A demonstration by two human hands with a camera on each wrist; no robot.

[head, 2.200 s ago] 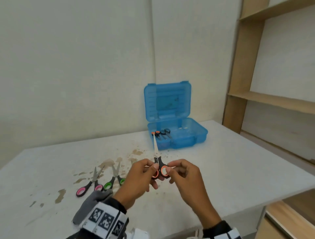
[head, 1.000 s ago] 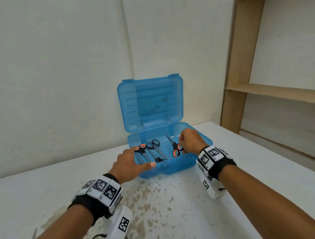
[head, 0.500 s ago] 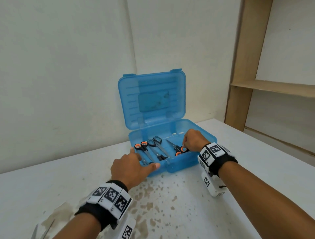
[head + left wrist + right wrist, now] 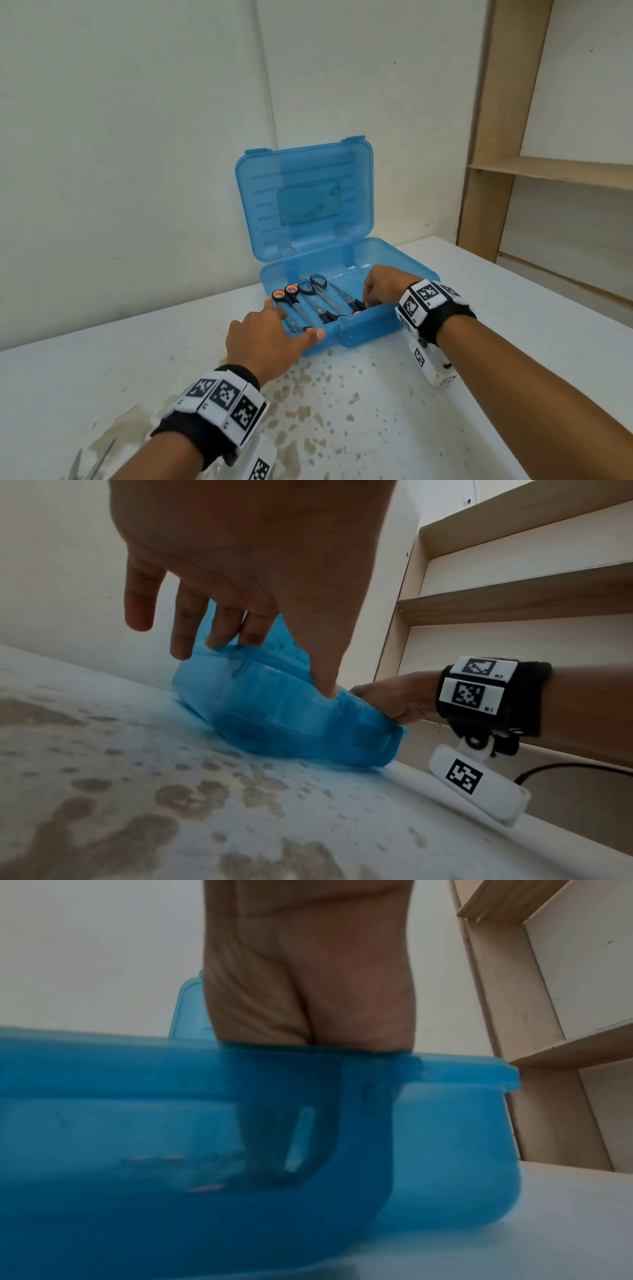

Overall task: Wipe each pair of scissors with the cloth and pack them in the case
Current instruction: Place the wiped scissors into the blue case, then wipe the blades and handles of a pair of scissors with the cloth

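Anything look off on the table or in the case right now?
Yes: brown blotchy stains are spattered over the white table in front of the open translucent blue plastic case. The scissors inside lie flat, nothing looks damaged.

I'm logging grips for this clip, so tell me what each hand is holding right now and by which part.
The right hand holds orange-handled scissors by the handle end, inside the blue case. The left hand holds nothing; it rests on the case's front rim.

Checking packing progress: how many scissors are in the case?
3: orange-handled pair at the left, black-handled pair beside it, third pair at the right hand. More may be hidden.
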